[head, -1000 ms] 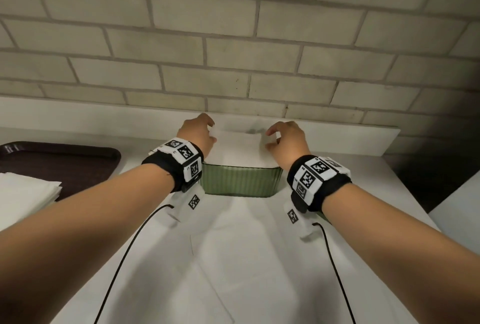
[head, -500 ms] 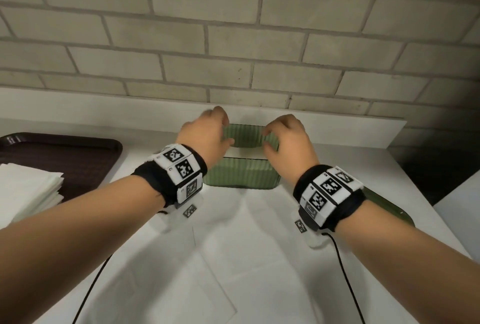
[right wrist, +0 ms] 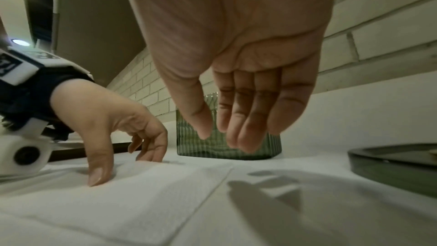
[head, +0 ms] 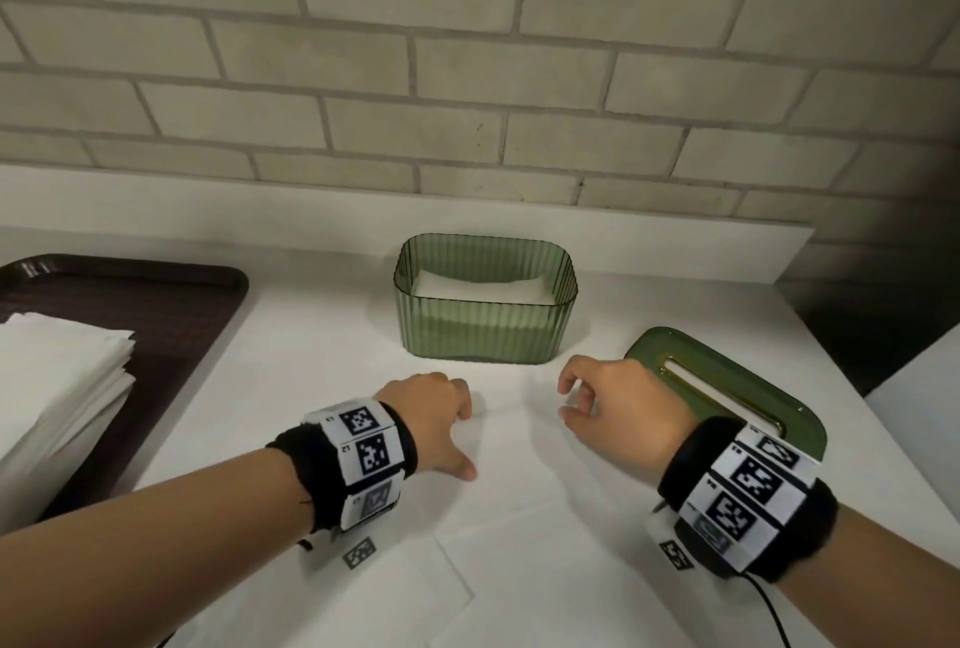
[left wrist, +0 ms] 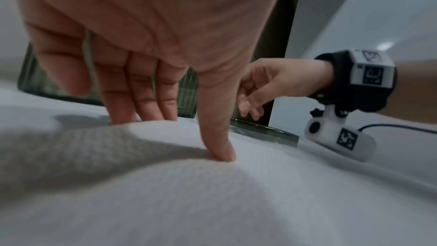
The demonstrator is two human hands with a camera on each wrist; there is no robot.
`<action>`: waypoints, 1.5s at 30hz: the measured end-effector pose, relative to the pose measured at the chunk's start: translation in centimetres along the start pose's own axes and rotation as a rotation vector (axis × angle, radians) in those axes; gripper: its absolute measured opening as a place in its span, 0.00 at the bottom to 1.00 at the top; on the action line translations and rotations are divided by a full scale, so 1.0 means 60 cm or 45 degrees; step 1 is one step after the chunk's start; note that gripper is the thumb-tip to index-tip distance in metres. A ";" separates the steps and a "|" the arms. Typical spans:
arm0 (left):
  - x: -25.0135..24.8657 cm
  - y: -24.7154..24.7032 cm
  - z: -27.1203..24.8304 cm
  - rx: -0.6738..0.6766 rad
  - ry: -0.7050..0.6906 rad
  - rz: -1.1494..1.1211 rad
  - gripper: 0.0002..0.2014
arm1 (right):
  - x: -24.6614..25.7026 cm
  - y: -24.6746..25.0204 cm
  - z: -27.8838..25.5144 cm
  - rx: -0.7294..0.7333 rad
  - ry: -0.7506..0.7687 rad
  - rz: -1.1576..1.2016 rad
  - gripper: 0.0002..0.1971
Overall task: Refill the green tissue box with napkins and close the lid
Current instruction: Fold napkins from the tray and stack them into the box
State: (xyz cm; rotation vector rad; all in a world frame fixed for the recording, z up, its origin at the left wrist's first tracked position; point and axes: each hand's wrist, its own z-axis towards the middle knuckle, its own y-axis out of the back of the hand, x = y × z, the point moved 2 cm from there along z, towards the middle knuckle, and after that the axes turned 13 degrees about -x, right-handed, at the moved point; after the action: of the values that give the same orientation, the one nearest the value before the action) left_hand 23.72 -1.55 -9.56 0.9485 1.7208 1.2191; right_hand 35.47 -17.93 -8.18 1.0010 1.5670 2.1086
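Brick wall behind, white worktop (head: 322, 315) below — I've pulled both hands back from the green tissue box (head: 485, 320), now holding a napkin stack at frame centre, left hand (head: 434, 419) fingertips spread on a loose napkin (head: 519, 517), right hand (head: 618, 408) loosely curled, empty — lid (head: 727, 387) at right waits.

Black wristbands (head: 748, 491) — checkered white tags

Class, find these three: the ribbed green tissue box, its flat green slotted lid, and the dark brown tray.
Ribbed green tissue box (head: 480, 333), head view, front wall.
Flat green slotted lid (head: 748, 377), head view, top face beyond the slot.
Dark brown tray (head: 171, 315), head view, bare floor.
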 end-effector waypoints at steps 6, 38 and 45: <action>-0.005 0.009 0.016 0.050 -0.054 -0.024 0.27 | -0.008 -0.003 -0.009 0.197 -0.077 0.010 0.15; 0.016 0.202 0.209 -0.453 0.049 -0.097 0.15 | 0.054 0.029 0.140 -0.535 -0.220 0.355 0.19; 0.028 0.193 0.216 -0.433 0.057 -0.072 0.14 | 0.143 -0.011 0.008 0.238 0.106 0.123 0.17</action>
State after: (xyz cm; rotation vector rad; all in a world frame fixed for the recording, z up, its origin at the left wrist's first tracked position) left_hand 36.30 7.48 -1.48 0.6693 1.4989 1.4469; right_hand 29.74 -11.96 -5.82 1.0824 1.8190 2.1225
